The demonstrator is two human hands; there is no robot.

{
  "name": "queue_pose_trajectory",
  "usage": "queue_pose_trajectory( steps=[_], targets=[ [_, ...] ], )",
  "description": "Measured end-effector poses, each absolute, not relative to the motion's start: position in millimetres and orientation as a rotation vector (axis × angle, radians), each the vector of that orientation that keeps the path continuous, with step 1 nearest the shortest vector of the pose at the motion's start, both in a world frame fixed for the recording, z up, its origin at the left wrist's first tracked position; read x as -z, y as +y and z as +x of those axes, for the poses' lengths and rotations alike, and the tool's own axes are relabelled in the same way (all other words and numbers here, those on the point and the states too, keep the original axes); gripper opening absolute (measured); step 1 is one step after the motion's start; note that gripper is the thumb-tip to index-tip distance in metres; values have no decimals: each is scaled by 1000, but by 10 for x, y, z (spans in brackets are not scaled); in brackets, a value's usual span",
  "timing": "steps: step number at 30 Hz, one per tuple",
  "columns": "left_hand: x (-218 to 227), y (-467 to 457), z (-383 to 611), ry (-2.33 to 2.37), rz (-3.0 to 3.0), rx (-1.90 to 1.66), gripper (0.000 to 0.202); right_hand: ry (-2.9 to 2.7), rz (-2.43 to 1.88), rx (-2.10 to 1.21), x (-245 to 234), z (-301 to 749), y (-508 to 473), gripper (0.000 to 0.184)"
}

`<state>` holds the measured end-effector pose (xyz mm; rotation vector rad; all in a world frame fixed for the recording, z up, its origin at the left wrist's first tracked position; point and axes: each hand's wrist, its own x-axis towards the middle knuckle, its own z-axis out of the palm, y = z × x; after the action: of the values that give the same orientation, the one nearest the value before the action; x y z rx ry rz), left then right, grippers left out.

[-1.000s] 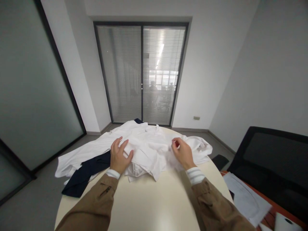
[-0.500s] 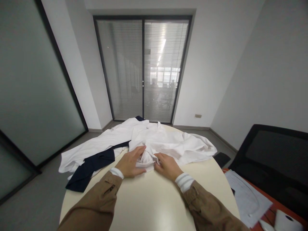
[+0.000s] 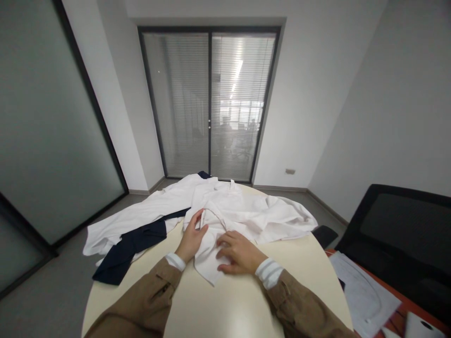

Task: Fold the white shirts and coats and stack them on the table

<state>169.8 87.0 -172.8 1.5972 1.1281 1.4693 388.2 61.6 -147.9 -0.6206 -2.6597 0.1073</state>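
Observation:
A white shirt lies spread and creased over the far part of the round table. One flap of it hangs forward between my hands, its pointed corner on the bare tabletop. My left hand is at the left edge of this flap, thumb and fingers closed around a fold of the cloth. My right hand rests on the flap's right side, fingers bent and apart, with no cloth visibly pinched. Part of the flap is hidden beneath the right fingers.
Left of the shirt lie another white garment and a navy one, overhanging the round table's left edge. A black mesh chair stands at right, beside papers on a reddish surface. Behind is a glazed partition with blinds.
The bunched cloth between my hands is now a flat flap reaching nearer to me. My left hand has turned more upright; my right hand has moved slightly nearer and its fingers have spread.

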Motion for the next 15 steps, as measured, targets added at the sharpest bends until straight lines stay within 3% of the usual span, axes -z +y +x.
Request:
queue_pose_trajectory(
  steps=[3, 6, 9, 12, 15],
  targets=[
    [1696, 869, 1666, 1121, 1618, -1487, 44, -2674, -672, -231, 1498, 3888, 637, 14],
    [1604, 817, 1642, 1163, 1644, -1521, 37, -2661, -729, -346, 1514, 3898, 632, 9],
    [1539, 774, 1599, 1175, 1643, -1459, 42, -2603, -860, -527, 1498, 3941, 599, 7],
    [1531, 751, 1552, 1161, 1790, -1412, 44, -2508, -1033, -913, 1435, 4060, 576, 5],
    [1548, 717, 1541, 1135, 2098, -1343, 28, -2396, -1129, -1340, 1331, 4249, 580, 3]
  ],
)
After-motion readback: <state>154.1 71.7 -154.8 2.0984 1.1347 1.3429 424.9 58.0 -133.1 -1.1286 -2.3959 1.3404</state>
